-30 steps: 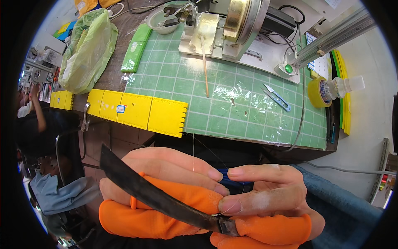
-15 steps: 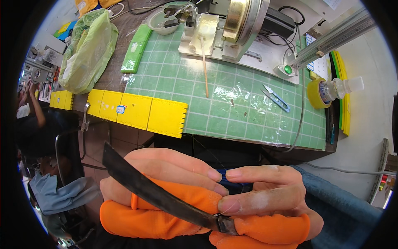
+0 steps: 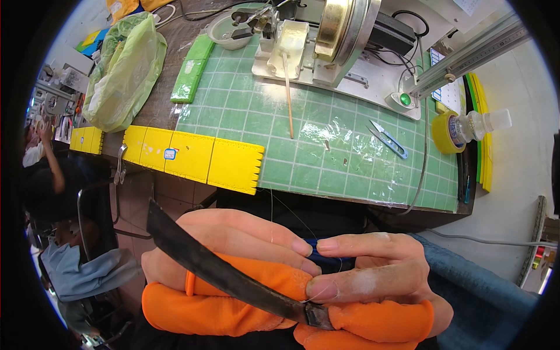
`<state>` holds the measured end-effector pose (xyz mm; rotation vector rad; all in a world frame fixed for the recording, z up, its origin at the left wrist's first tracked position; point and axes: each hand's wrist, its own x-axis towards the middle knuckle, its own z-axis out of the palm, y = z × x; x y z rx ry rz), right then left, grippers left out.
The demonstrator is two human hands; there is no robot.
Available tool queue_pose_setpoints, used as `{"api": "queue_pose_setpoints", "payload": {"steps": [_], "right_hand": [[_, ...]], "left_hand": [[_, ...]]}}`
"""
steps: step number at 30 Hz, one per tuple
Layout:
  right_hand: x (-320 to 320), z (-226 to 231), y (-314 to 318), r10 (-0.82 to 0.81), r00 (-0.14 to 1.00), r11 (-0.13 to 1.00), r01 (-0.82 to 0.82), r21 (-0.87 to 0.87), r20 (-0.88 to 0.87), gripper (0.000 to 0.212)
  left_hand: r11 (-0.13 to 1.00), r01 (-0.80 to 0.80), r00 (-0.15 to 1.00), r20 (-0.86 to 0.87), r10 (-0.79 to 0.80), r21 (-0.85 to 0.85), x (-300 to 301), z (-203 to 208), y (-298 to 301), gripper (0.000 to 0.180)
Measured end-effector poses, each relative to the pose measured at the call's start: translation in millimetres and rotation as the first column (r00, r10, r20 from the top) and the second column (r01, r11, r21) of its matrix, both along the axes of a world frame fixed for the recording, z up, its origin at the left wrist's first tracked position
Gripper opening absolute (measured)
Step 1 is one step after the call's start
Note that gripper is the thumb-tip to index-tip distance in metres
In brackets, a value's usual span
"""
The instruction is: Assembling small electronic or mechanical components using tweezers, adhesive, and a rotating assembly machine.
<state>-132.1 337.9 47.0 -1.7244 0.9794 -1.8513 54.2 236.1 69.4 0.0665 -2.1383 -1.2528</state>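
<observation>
A dark, curved, strap-like strip [image 3: 219,271] slants across my hands at the lower middle, with a small dark loop [image 3: 318,315] at its right end. My left hand [image 3: 239,239] is closed around it, its lower fingers in orange covers. The fingers of my right hand [image 3: 379,274] are bent in against the strip's looped end, and orange covers sit on its lower fingers too. Fine pale thread [image 3: 272,216] rises from between my fingertips toward the table edge. Another bit of thread shows at a right fingertip. Whether a needle is held is hidden.
Beyond my hands, the table carries a green gridded mat [image 3: 344,175], blue thread snips [image 3: 388,140], a wooden stick [image 3: 289,105] and a machine with a wheel [image 3: 335,32]. A yellow panel [image 3: 192,157] lines the front edge. Yellow tape [image 3: 446,133] stands right; a green bag [image 3: 125,76] lies left.
My hands hold nearly the same pose. The strip's upper left tip has shifted very slightly to the right.
</observation>
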Motion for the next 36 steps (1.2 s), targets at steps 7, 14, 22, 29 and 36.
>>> {"api": "queue_pose_setpoints", "payload": {"steps": [7,14,22,29,36], "right_hand": [[-28,-29,-14,0.12,0.934,0.931,-0.224,-0.289,-0.336,0.026],[-22,-29,-17,0.074,0.949,0.908,-0.191,-0.373,-0.307,0.028],[-20,-23,-15,0.096,0.948,0.932,-0.193,-0.308,-0.303,0.027],[-24,-21,-18,0.116,0.933,0.934,-0.219,-0.282,-0.341,0.026],[-12,9,11,0.223,0.961,0.971,-0.233,-0.044,-0.161,0.018]], "left_hand": [[1.0,-0.004,1.0,0.005,0.004,0.008,-1,-5,-1,0.024],[0.999,-0.045,0.999,0.005,0.045,0.006,3,0,5,0.023],[0.998,-0.067,0.996,-0.064,0.067,0.006,2,-5,7,0.024],[0.995,-0.083,0.986,-0.139,0.09,0.062,-6,-12,13,0.023],[0.991,-0.129,0.962,-0.239,0.136,0.046,-1,-13,21,0.022]]}}
